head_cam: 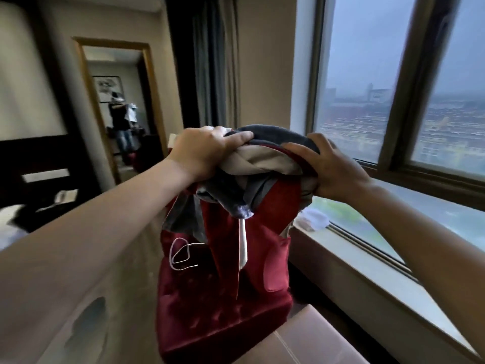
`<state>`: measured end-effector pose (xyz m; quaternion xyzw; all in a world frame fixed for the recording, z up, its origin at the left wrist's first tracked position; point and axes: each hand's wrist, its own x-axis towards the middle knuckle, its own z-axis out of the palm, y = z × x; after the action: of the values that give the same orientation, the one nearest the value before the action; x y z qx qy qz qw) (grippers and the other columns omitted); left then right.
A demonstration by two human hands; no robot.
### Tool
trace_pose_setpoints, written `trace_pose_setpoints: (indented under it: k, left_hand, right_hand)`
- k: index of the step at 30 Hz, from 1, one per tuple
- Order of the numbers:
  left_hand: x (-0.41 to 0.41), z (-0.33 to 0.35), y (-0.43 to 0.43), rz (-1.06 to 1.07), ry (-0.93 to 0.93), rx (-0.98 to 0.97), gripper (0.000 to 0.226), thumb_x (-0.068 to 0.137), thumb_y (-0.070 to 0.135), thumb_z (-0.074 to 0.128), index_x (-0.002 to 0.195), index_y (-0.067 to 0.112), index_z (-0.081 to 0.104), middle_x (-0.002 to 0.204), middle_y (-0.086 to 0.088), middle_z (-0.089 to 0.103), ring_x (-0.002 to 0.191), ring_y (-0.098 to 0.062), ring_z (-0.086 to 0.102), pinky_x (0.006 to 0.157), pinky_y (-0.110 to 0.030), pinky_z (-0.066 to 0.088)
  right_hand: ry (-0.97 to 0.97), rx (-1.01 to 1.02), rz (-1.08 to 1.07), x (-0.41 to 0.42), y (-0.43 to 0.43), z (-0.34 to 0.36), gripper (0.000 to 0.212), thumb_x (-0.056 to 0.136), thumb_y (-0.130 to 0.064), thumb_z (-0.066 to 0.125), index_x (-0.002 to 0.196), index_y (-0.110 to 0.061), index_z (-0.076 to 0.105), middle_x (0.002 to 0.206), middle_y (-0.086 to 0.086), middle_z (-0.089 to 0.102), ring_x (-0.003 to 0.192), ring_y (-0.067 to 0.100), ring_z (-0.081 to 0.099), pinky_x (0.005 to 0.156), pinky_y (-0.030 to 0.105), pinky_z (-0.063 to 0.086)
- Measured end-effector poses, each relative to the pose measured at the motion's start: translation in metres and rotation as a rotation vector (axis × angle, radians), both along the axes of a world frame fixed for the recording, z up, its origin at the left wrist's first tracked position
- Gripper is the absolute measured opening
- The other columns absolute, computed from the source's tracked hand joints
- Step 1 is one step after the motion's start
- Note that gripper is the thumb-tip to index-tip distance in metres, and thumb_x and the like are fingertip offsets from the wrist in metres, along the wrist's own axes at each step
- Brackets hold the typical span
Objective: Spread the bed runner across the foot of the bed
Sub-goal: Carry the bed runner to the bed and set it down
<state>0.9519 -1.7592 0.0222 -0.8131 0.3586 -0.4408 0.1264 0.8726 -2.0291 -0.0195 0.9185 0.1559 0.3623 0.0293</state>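
Observation:
A bunched bed runner [265, 158] of grey, beige and dark red cloth is held up at chest height in front of me. My left hand [204, 151] grips its left side with the fingers curled over the top. Its right side is gripped by my right hand [333, 169]. Folds of the cloth hang down with a white tag strip [242, 248] dangling from them. The bed [10, 227] shows only as a white corner with dark items at the far left.
A red velvet chair [223, 298] stands directly below the cloth, a white cord [181, 254] lying on it. To the right run a window sill [367, 271] and large window [367, 74]. A wall mirror [118, 109] stands behind, and a beige surface [309, 337] lies at bottom.

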Motion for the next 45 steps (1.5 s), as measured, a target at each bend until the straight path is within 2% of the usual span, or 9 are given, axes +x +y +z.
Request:
trace_pose_setpoints:
  k: [5, 9, 15, 20, 25, 30, 35, 39, 45]
  left_hand:
    - [0.004, 0.007, 0.092, 0.123, -0.018, -0.036, 0.057, 0.088, 0.029, 0.057, 0.141, 0.035, 0.039, 0.096, -0.010, 0.063, 0.080, -0.033, 0.063, 0.050, -0.031, 0.030]
    - [0.001, 0.013, 0.168, 0.219, -0.022, -0.011, 0.055, 0.082, 0.024, 0.066, 0.134, 0.030, 0.049, 0.084, -0.011, 0.063, 0.067, -0.032, 0.063, 0.046, -0.026, 0.023]
    - [-0.006, 0.014, 0.289, 0.459, 0.007, 0.008, 0.070, 0.075, 0.029, 0.072, 0.139, 0.035, 0.042, 0.096, -0.007, 0.063, 0.079, -0.032, 0.063, 0.050, -0.029, 0.029]
    - [-0.015, 0.016, 0.385, 0.604, 0.036, -0.034, 0.081, 0.071, 0.048, 0.070, 0.142, 0.040, 0.032, 0.101, -0.005, 0.060, 0.087, -0.032, 0.062, 0.056, -0.035, 0.040]
    - [-0.038, 0.012, 0.470, 0.759, 0.042, -0.055, 0.091, 0.062, 0.060, 0.070, 0.141, 0.041, 0.030, 0.097, -0.004, 0.060, 0.087, -0.030, 0.062, 0.055, -0.033, 0.039]
    - [-0.063, 0.005, 0.536, 0.955, 0.059, -0.052, 0.092, 0.064, 0.049, 0.073, 0.142, 0.045, 0.023, 0.097, -0.002, 0.057, 0.090, -0.028, 0.061, 0.052, -0.030, 0.031]
    - [-0.089, 0.005, 0.591, 1.134, 0.062, -0.068, 0.091, 0.068, 0.033, 0.072, 0.142, 0.047, 0.019, 0.103, -0.001, 0.056, 0.094, -0.028, 0.060, 0.055, -0.032, 0.035]
    - [-0.106, 0.007, 0.626, 1.263, 0.068, -0.065, 0.094, 0.067, 0.026, 0.072, 0.142, 0.047, 0.018, 0.104, 0.000, 0.056, 0.097, -0.027, 0.060, 0.056, -0.032, 0.035]
    - [-0.133, 0.016, 0.671, 1.438, 0.007, -0.045, 0.088, 0.072, 0.021, 0.068, 0.142, 0.045, 0.019, 0.101, -0.002, 0.057, 0.094, -0.030, 0.061, 0.055, -0.032, 0.034]
  right_hand:
    - [0.000, 0.000, 0.137, 0.047, 0.081, 0.009, 0.086, 0.064, -0.033, 0.073, 0.140, -0.042, 0.033, 0.114, 0.006, 0.041, 0.102, 0.034, 0.051, 0.071, 0.043, 0.055]
    - [0.010, 0.009, 0.264, 0.080, 0.156, 0.015, 0.085, 0.066, -0.035, 0.073, 0.140, -0.042, 0.032, 0.119, 0.007, 0.040, 0.107, 0.033, 0.048, 0.073, 0.045, 0.054]
    - [0.008, -0.011, 0.431, 0.120, 0.284, 0.018, 0.088, 0.068, -0.029, 0.075, 0.142, -0.041, 0.030, 0.126, 0.009, 0.039, 0.112, 0.033, 0.047, 0.075, 0.042, 0.053]
    - [-0.007, -0.026, 0.549, 0.144, 0.388, 0.021, 0.084, 0.072, -0.034, 0.072, 0.143, -0.041, 0.029, 0.129, 0.011, 0.037, 0.113, 0.035, 0.046, 0.077, 0.044, 0.053]
    - [-0.025, -0.069, 0.689, 0.161, 0.484, 0.018, 0.090, 0.070, -0.038, 0.076, 0.143, -0.042, 0.025, 0.129, 0.012, 0.035, 0.110, 0.037, 0.047, 0.074, 0.046, 0.054]
    - [-0.012, -0.098, 0.831, 0.168, 0.570, 0.019, 0.087, 0.072, -0.037, 0.075, 0.144, -0.039, 0.026, 0.129, 0.013, 0.036, 0.111, 0.038, 0.046, 0.075, 0.047, 0.053]
    - [-0.002, -0.107, 0.976, 0.175, 0.653, 0.021, 0.085, 0.072, -0.031, 0.073, 0.145, -0.036, 0.030, 0.132, 0.015, 0.036, 0.112, 0.038, 0.045, 0.077, 0.048, 0.052]
    - [-0.019, -0.096, 1.119, 0.183, 0.716, 0.021, 0.080, 0.071, -0.040, 0.066, 0.144, -0.033, 0.034, 0.131, 0.017, 0.038, 0.111, 0.040, 0.045, 0.077, 0.050, 0.052]
    - [-0.076, -0.085, 1.320, 0.192, 0.808, 0.029, 0.081, 0.071, -0.037, 0.075, 0.142, -0.032, 0.037, 0.122, 0.018, 0.043, 0.105, 0.040, 0.050, 0.070, 0.045, 0.054]
